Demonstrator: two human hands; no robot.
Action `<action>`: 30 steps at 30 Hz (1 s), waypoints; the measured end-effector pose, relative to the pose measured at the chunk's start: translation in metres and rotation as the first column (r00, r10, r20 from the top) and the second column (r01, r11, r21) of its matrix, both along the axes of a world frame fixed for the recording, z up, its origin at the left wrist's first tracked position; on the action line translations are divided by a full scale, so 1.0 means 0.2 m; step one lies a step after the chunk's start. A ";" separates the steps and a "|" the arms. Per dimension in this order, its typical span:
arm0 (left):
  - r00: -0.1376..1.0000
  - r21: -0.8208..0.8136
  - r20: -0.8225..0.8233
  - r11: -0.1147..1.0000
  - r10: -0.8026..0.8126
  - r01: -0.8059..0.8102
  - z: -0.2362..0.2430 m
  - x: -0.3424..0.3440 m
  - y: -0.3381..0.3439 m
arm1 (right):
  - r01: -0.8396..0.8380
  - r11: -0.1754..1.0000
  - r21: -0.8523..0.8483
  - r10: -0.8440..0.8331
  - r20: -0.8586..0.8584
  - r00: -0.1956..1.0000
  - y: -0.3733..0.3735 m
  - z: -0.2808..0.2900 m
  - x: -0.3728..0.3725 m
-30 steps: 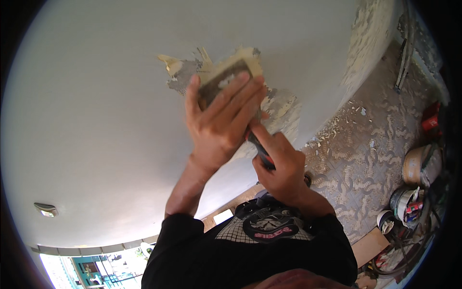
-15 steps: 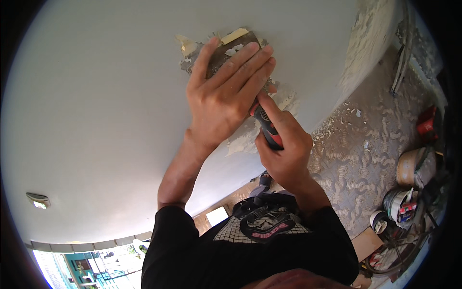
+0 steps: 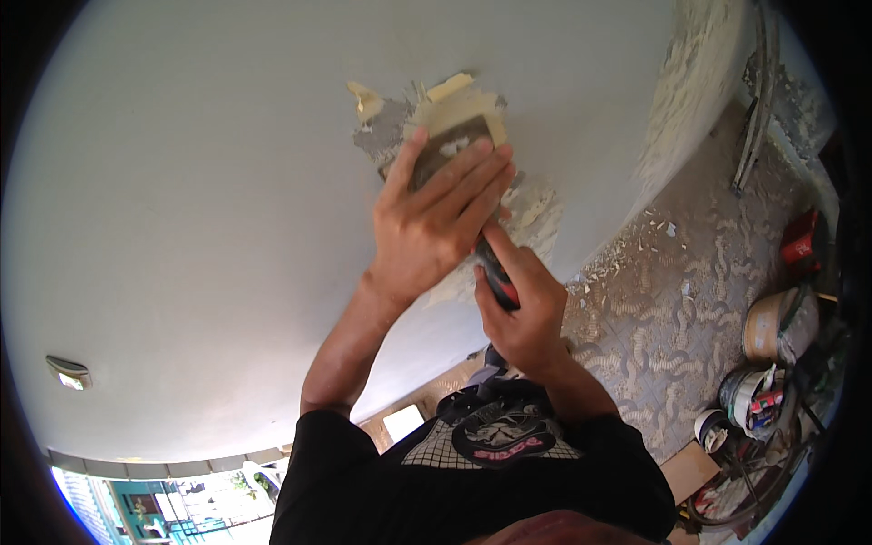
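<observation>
My right hand [image 3: 529, 318] is wrapped around the black and red handle of a wide-bladed scraper [image 3: 468, 132]. Its index finger stretches along the handle toward the blade. Flat across the scraper's dark blade lies my left hand [image 3: 427, 222], fingers extended and thumb apart. The blade is against the pale grey wall [image 3: 227, 182], and my left fingers hide part of it. Just beyond its edge is a stripped patch [image 3: 454, 107] of yellowish and grey underlayer, with ragged paint flaps around it. More bare patching shows to the right of my hands.
Paint flakes [image 3: 618, 245] litter the patterned tile floor [image 3: 654, 345] on the right. Along the right side stand a red container [image 3: 804, 243], a tan bucket [image 3: 767, 325] and a white bucket [image 3: 740, 400] holding items. A small fixture [image 3: 69, 372] sits on the wall at left.
Both hands and the scraper have shifted down the picture, toward me. More of the yellowish patch beyond the blade is now uncovered.
</observation>
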State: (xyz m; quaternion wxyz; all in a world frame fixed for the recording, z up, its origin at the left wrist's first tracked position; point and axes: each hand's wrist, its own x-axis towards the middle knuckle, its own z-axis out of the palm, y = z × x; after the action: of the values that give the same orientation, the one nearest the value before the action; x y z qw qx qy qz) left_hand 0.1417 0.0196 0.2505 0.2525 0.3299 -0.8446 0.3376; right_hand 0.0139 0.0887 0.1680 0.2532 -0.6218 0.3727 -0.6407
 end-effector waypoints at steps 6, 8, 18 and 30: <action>0.998 -0.047 0.041 0.997 -0.053 0.055 0.11 -0.02 -0.08 | 0.051 0.997 -0.052 -0.052 -0.017 0.999 -0.07 0.08 -0.02; 0.999 -0.058 0.031 0.997 -0.043 0.044 0.06 0.01 -0.08 | 0.042 0.997 -0.064 -0.042 -0.011 0.999 -0.08 0.04 0.00; 0.999 -0.032 0.031 0.999 -0.020 0.021 0.04 -0.03 -0.09 | 0.042 0.996 -0.084 -0.038 0.042 0.998 -0.10 0.01 -0.01; 0.992 -0.041 -0.089 0.995 0.085 -0.089 -0.04 0.02 -0.03 | -0.034 0.998 -0.058 0.027 -0.125 0.992 -0.05 0.02 -0.03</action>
State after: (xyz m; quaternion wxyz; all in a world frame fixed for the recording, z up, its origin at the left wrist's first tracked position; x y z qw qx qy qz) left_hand 0.1458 0.0144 0.2422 0.2816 0.3750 -0.8098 0.3526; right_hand 0.0069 0.0779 0.1727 0.2204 -0.6735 0.3587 -0.6076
